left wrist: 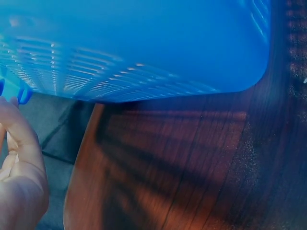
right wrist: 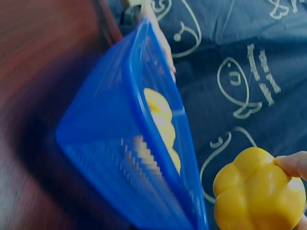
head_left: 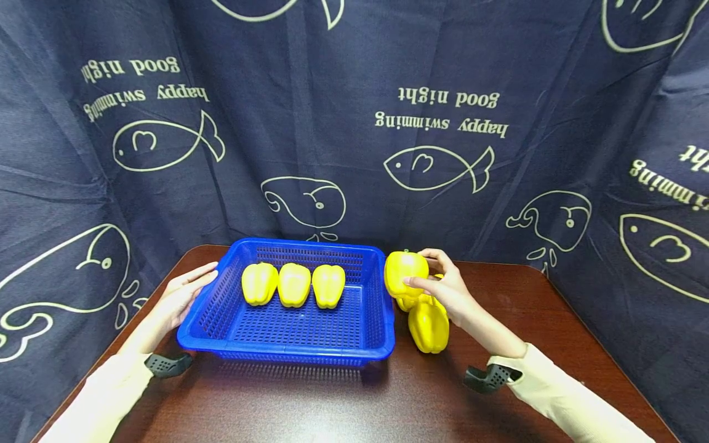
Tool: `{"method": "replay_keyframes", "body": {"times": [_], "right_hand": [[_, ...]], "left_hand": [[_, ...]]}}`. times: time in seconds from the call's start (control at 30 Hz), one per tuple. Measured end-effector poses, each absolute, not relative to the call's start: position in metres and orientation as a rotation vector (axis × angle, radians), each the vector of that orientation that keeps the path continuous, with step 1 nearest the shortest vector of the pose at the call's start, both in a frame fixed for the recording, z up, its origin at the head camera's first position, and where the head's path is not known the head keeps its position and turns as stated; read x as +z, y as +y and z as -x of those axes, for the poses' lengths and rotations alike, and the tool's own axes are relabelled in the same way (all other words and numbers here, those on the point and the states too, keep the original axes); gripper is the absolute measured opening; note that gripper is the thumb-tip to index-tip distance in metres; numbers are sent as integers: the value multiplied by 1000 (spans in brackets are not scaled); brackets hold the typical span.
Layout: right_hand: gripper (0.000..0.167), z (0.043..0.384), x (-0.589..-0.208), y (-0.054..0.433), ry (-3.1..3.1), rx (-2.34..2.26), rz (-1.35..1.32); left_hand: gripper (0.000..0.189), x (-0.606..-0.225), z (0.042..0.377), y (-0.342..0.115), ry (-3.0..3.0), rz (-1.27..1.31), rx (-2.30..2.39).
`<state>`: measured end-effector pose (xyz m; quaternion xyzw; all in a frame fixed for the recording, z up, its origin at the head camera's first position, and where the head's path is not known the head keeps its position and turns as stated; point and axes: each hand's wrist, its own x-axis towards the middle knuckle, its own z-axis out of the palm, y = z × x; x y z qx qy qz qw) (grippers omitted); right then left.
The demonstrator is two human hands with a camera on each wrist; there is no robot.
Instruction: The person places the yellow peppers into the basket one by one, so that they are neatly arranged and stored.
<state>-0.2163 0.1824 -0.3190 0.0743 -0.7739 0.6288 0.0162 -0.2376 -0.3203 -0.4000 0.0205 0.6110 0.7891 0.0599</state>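
Note:
A blue plastic basket with slotted walls is on the table, and three yellow bell peppers stand in a row at its back inside. My left hand rests at the basket's left wall, fingers extended along the rim; in the left wrist view the fingertips are right at the blue edge. My right hand holds another yellow bell pepper between thumb and fingers, raised beside the basket's right rim. The right wrist view shows that pepper's lobed underside.
More yellow bell peppers lie on the brown wooden table right of the basket, partly hidden under my right hand and the raised pepper. A dark blue curtain with fish drawings hangs behind the table and along its sides.

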Motion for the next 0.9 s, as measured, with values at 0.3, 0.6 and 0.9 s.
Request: {"method": "replay_keyframes", "body": {"times": [0.3, 0.6, 0.9], "right_hand": [[53, 212, -314, 137, -2481, 1991, -277], [50, 209, -315, 94, -2458, 2201, -210], [48, 212, -320, 59, -2413, 2354, -229]], "left_hand": [[25, -399, 238, -320, 1924, -6, 2346], [33, -397, 235, -319, 1915, 0, 2350], [32, -397, 235, -320, 1914, 0, 2346]]}}
